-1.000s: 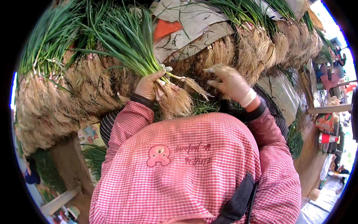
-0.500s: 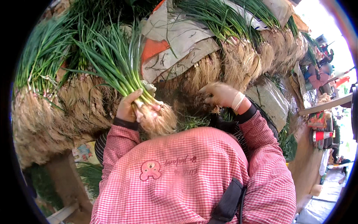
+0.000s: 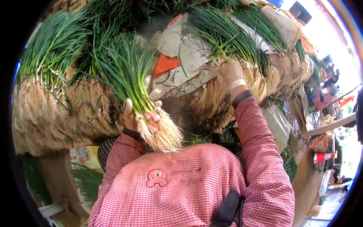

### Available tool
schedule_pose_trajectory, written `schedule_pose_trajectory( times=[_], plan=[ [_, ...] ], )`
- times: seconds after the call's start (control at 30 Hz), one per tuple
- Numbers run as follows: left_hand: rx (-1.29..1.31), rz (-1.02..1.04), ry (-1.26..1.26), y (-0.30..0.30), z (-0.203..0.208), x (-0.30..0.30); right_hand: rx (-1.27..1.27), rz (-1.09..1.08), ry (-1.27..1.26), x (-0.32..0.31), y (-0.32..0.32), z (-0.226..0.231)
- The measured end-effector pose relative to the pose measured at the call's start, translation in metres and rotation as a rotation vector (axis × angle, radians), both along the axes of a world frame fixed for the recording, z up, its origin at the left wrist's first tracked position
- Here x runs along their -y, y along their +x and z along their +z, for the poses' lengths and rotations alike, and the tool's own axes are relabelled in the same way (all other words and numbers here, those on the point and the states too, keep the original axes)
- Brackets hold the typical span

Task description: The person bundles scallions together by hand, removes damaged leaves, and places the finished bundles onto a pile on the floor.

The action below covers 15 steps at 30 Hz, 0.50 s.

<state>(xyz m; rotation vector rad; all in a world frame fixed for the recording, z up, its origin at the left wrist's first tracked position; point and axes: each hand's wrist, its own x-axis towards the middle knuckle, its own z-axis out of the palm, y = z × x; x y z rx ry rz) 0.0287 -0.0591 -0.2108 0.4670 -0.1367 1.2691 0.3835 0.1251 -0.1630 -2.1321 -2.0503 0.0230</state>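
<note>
My left hand (image 3: 130,115) cradles a bunch of spring onions (image 3: 138,85). Their green leaves point up and away, while the pale bulbs and long roots hang toward my chest. The thumb shows on one side of the bunch and white fingertips on the other. Farther right, my right hand (image 3: 232,72) reaches to the heaped spring onions (image 3: 242,47), at the line between leaves and roots. It is smeared by motion and its fingers are mostly hidden, so whether it grips any stalks cannot be seen.
More rooted spring onions (image 3: 41,53) are heaped at the left. A pale sheet with an orange patch (image 3: 185,53) lies between the heaps. Clear plastic (image 3: 275,123) sits right of my lap. A wooden bar (image 3: 325,126) and a red-and-white object (image 3: 323,157) stand at far right.
My right hand has moved up and away from near my lap to the right-hand heap. The left hand still holds its bunch, its fingers now looser and more spread.
</note>
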Motion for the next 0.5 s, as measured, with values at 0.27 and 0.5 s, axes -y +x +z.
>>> schedule_pose_trajectory(
  times=[0.27, 0.5],
  plan=[
    [0.241, -0.248, -0.043, 0.006, -0.029, -0.005, -0.301, 0.200, -0.173, 0.026, 0.015, -0.018],
    [-0.258, -0.151, -0.216, 0.027, -0.022, -0.006, -0.205, 0.269, -0.146, 0.137, -0.090, 0.012]
  ],
)
